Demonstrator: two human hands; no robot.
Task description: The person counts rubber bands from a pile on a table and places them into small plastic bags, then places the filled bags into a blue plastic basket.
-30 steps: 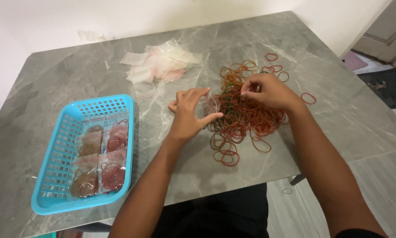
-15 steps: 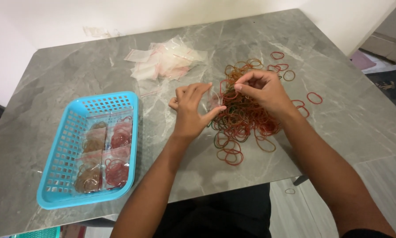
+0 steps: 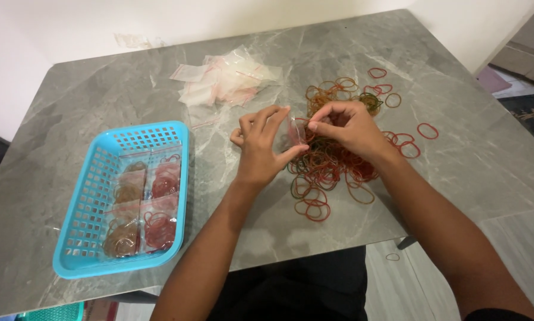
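My left hand holds a small clear plastic bag upright by its edge, just above the grey table. My right hand pinches rubber bands at the bag's mouth, fingertips touching the bag. Under and around both hands lies a loose heap of red, brown and green rubber bands. A few single bands lie scattered to the right.
A blue plastic basket at the left holds several small filled bags of bands. A pile of empty clear bags with red strips lies at the back centre. The grey marble table ends close to my body; one band lies on the floor.
Both hands have come together over the heap: the left now holds the small bag up and the right has brought bands to its mouth.
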